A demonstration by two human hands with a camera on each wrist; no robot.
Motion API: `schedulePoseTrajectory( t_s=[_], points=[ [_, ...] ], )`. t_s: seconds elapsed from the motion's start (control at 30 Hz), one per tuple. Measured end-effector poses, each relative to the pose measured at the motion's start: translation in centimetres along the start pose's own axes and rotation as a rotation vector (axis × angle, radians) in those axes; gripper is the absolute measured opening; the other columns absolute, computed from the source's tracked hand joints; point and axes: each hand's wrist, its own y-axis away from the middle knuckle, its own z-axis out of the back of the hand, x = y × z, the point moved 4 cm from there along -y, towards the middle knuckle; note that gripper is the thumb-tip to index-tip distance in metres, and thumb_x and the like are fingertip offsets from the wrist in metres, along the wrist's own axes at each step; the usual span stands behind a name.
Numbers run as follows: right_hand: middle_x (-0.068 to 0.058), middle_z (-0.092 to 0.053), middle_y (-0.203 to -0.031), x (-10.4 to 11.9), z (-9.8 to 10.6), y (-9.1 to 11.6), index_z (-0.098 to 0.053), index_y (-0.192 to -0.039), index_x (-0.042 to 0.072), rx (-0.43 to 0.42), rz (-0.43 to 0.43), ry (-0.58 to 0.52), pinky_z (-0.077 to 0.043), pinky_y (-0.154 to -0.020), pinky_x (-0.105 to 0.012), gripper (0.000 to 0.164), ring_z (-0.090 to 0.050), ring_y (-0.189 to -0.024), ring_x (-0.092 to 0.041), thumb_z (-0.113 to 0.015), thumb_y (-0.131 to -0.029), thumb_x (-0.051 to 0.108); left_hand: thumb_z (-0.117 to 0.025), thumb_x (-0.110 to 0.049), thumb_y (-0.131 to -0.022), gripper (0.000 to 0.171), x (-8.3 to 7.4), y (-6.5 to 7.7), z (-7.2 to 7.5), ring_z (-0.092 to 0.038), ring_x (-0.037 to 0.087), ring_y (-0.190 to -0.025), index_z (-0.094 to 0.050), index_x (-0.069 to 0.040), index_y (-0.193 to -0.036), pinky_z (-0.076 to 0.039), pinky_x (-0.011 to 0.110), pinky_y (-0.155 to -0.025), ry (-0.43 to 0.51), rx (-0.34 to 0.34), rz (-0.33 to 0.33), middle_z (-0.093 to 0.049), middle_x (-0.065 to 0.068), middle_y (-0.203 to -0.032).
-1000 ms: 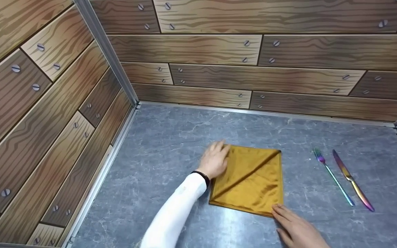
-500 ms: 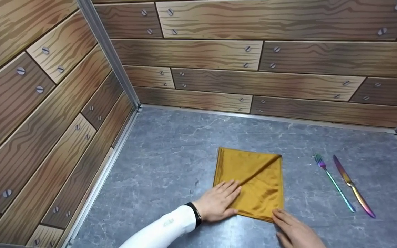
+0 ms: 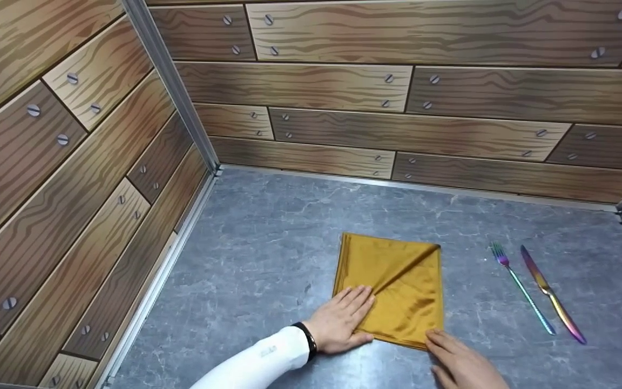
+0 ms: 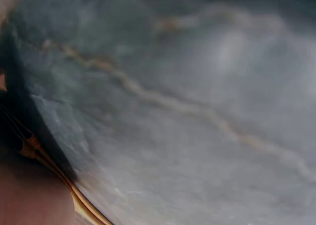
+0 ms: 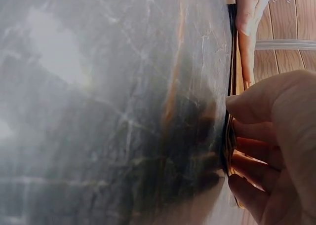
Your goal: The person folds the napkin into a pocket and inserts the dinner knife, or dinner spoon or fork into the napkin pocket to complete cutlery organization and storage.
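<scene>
A folded mustard-gold satin cloth lies on the grey marbled table, with a diagonal fold running up to its far right corner. My left hand rests flat on its near left part, fingers straight, thumb at the near edge. At the near right corner my right hand touches the cloth with its fingertips, the thumb lower and apart from the fingers. In the right wrist view, the right hand's fingers lie along the layered cloth edge. The left wrist view is blurred and mostly tabletop.
To the right of the cloth lie a rainbow-coloured fork and a matching knife, side by side and slanted. Wood-print panels with metal edging wall the table at the back and left.
My left hand has slid from the cloth's far left corner down to its near left part, where it now stays. My right hand keeps its place at the near right corner.
</scene>
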Motion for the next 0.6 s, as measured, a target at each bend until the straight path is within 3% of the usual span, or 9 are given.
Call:
schedulePoseTrajectory(
  t_s=[0.17, 0.3, 0.43, 0.53, 0.6],
  points=[
    [-0.010, -0.048, -0.135, 0.3, 0.4, 0.1, -0.055, -0.129, 0.004, 0.007, 0.045, 0.000, -0.042, -0.091, -0.050, 0.046, -0.044, -0.123, -0.033, -0.058, -0.090, 0.029, -0.012, -0.065, -0.091, 0.083, 0.0, 0.1, -0.5, 0.004, 0.025, -0.140, 0.001, -0.006, -0.149, -0.005, 0.039, -0.113, 0.035, 0.017, 0.001, 0.005, 0.012, -0.154],
    [-0.009, -0.052, -0.130, 0.5, 1.4, -0.4, -0.059, -0.125, 0.007, 0.019, 0.030, 0.003, -0.043, -0.090, -0.049, 0.039, -0.049, -0.118, -0.031, -0.059, -0.089, 0.022, -0.010, -0.065, -0.091, 0.083, 0.0, 0.0, -0.5, 0.007, 0.025, -0.140, 0.003, -0.006, -0.148, -0.002, 0.039, -0.113, 0.040, 0.050, 0.004, 0.008, 0.012, -0.154],
    [-0.007, -0.055, -0.127, 1.1, 2.8, -1.9, -0.061, -0.123, 0.009, -0.140, 0.053, 0.069, -0.041, -0.094, -0.049, 0.037, -0.050, -0.117, -0.029, -0.060, -0.087, 0.020, -0.007, -0.065, -0.091, 0.082, 0.0, -0.2, -0.3, 0.009, 0.024, -0.140, 0.004, -0.008, -0.148, -0.001, 0.040, -0.112, 0.041, 0.068, 0.013, 0.010, 0.011, -0.154],
    [-0.008, -0.050, -0.134, 1.7, 3.3, -3.8, -0.057, -0.128, 0.010, -0.274, 0.104, 0.138, -0.035, -0.100, -0.051, 0.043, -0.042, -0.125, -0.030, -0.060, -0.086, 0.021, -0.006, -0.066, -0.090, 0.082, 0.0, -0.3, -0.5, 0.011, 0.023, -0.140, 0.006, -0.010, -0.148, 0.001, 0.041, -0.112, 0.050, 0.092, 0.021, 0.012, 0.010, -0.154],
    [-0.009, -0.043, -0.141, 2.1, 3.3, -5.3, -0.052, -0.132, 0.011, -0.313, 0.131, 0.172, -0.030, -0.102, -0.052, 0.048, -0.035, -0.130, -0.032, -0.059, -0.087, 0.022, -0.006, -0.066, -0.090, 0.082, 0.0, -0.3, -0.5, 0.012, 0.023, -0.139, 0.007, -0.010, -0.148, 0.001, 0.041, -0.112, 0.050, 0.102, 0.025, 0.012, 0.009, -0.154]
  ],
)
